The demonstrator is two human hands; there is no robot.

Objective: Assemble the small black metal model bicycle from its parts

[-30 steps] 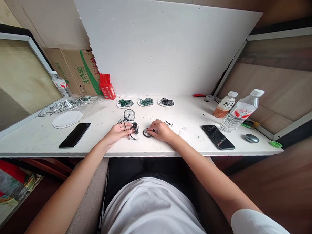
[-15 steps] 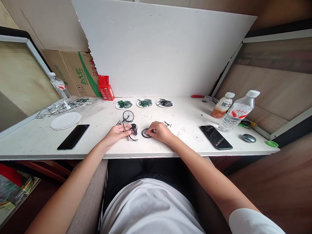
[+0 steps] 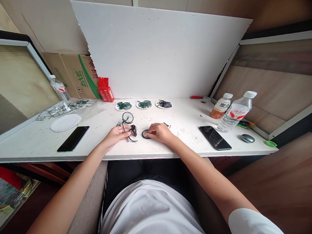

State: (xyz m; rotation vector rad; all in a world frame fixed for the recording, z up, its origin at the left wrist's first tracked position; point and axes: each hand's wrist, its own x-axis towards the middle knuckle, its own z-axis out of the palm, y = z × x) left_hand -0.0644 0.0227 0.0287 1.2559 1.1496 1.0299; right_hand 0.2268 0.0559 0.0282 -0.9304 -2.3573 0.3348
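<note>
A small black model bicycle (image 3: 129,125) lies on the white table (image 3: 100,147), its front wheel (image 3: 127,117) pointing away from me. My left hand (image 3: 115,134) rests at its near side, fingers pinched on the frame. My right hand (image 3: 159,132) is curled over a loose small black wheel (image 3: 145,134) just right of the model, fingertips closed on it. Three small white dishes of green and black parts (image 3: 144,104) stand in a row beyond.
A black phone (image 3: 73,138) and a stack of white plates (image 3: 65,122) lie to the left, with parts frames (image 3: 65,107) and a cardboard box (image 3: 74,75) behind. To the right are a second phone (image 3: 215,137), two bottles (image 3: 234,112) and a mouse (image 3: 247,138). A white foam board (image 3: 158,48) stands behind.
Both hands stay on the model and the loose wheel, with only a slight shift of the fingers. The view has tilted a little.
</note>
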